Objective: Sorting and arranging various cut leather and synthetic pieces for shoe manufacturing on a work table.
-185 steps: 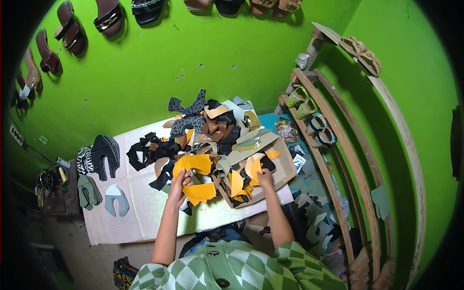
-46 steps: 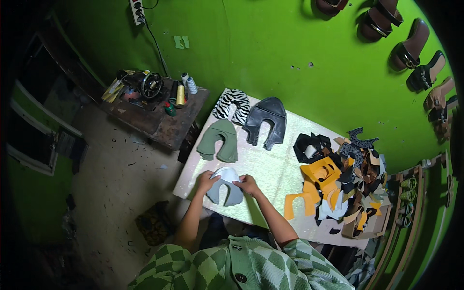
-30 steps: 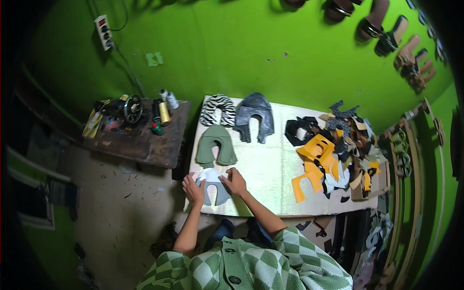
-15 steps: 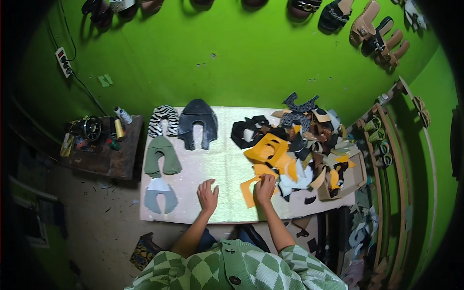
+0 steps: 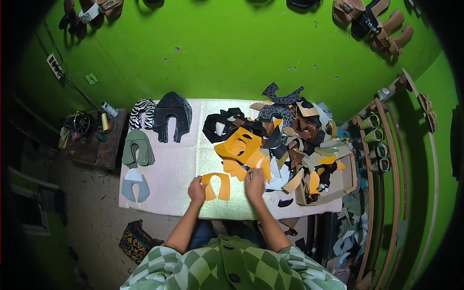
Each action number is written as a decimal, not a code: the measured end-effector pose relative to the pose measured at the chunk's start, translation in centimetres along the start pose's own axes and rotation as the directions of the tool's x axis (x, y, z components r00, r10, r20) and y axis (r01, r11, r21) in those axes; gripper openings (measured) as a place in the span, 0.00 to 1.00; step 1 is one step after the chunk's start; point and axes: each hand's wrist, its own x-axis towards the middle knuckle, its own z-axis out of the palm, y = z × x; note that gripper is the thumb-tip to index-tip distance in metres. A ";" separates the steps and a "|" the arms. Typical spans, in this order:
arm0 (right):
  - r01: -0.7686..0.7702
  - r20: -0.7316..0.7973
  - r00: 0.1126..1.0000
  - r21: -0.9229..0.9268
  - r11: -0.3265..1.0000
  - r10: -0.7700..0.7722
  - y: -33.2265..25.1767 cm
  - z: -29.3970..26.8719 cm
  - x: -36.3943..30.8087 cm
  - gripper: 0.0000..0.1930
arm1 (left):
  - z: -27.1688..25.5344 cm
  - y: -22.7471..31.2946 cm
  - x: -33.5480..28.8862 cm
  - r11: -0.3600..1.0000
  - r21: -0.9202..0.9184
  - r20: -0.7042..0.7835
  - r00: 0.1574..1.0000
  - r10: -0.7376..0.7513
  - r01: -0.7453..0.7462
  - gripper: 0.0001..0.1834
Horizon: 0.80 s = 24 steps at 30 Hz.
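Note:
A yellow-orange horseshoe-shaped cut piece [image 5: 224,187] lies near the front middle of the table. My left hand [image 5: 196,190] pinches its left edge, with thumb and fingers closed. To the right of the piece, my right hand [image 5: 254,186] is curled at the lower edge of the yellow offcuts [image 5: 241,145]; what its fingers hold, if anything, is not clear. Stacked horseshoe pieces line the table's left side: zebra-striped ones [image 5: 137,111], black ones [image 5: 166,110], olive green ones [image 5: 137,140] and grey-blue ones [image 5: 130,187].
A heap of mixed scraps [image 5: 302,130] covers the table's right side, spilling around a cardboard box [image 5: 352,174]. Left of the white table [image 5: 179,193] stands a small dark table [image 5: 92,154] with thread spools. A wooden shoe rack [image 5: 382,111] rises at right.
The yellow horseshoe piece now lies apart, left of the offcuts, with my left hand closed on it. My right hand remains by the yellow offcuts. The whole view has shifted slightly.

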 end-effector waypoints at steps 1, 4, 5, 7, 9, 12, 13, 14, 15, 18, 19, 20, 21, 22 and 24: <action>-0.055 0.018 0.998 -0.123 0.991 0.057 0.7 -1.4 1.3 0.11 | -0.4 -0.3 0.1 0.999 0.003 -0.009 0.999 0.032 -0.032 0.17; -0.126 0.050 0.988 -0.316 0.941 0.149 4.3 -2.3 3.3 0.25 | -1.8 -0.3 0.2 0.996 0.053 0.035 0.997 0.066 -0.068 0.17; -0.128 0.074 0.983 -0.360 0.924 0.166 4.9 -2.3 3.4 0.27 | -2.2 -0.1 0.2 0.995 0.068 0.057 0.996 0.066 -0.070 0.17; -0.151 0.082 0.981 -0.256 0.955 0.177 6.1 -1.8 3.6 0.26 | -2.7 1.1 -0.3 0.994 0.092 0.057 0.997 0.057 -0.062 0.20; -0.172 0.096 0.977 -0.151 0.973 0.188 7.3 -1.7 3.5 0.26 | -2.8 3.0 -0.7 0.997 0.055 -0.087 0.994 0.059 -0.055 0.26; -0.192 0.010 0.981 -0.021 0.981 0.192 8.1 -1.9 3.3 0.14 | -2.6 5.2 -0.8 0.997 -0.007 -0.083 0.994 0.077 -0.078 0.28; -0.187 0.018 0.982 -0.020 0.982 0.187 7.5 -2.2 3.3 0.14 | -2.6 5.6 -0.9 0.992 -0.047 -0.113 0.988 0.107 -0.113 0.27; -0.208 0.003 0.978 -0.024 0.978 0.208 6.9 -2.5 3.2 0.12 | -2.0 5.3 -0.5 0.973 -0.143 -0.124 0.978 0.166 -0.183 0.25; -0.229 -0.011 0.973 -0.029 0.973 0.229 6.2 -2.8 2.9 0.10 | -1.7 5.4 -0.3 0.953 -0.167 -0.139 0.963 0.232 -0.253 0.24; -0.113 -0.101 0.988 0.063 0.992 0.119 3.4 -2.6 1.9 0.09 | -1.7 7.9 0.7 0.875 -0.385 0.033 0.943 0.330 -0.293 0.23; -0.101 -0.025 0.994 0.135 0.986 0.105 2.7 -2.0 1.5 0.10 | -2.1 8.9 1.0 0.812 -0.513 0.184 0.887 0.423 -0.280 0.24; -0.153 0.000 0.987 0.250 0.956 0.158 2.1 -1.1 1.1 0.11 | -2.5 10.1 1.2 0.738 -0.631 0.317 0.789 0.527 -0.239 0.24; -0.344 0.233 0.931 0.295 0.892 0.282 1.9 -0.2 1.3 0.10 | -3.3 11.0 1.3 0.754 -0.627 0.427 0.725 0.541 -0.193 0.26; -0.440 0.364 0.882 0.411 0.799 0.298 0.8 0.7 1.5 0.10 | -3.1 10.8 1.8 0.729 -0.677 0.477 0.690 0.544 -0.107 0.27; -0.530 0.494 0.825 0.503 0.683 0.276 -1.0 2.0 1.8 0.12 | -3.2 10.2 2.4 0.687 -0.726 0.525 0.664 0.532 0.024 0.29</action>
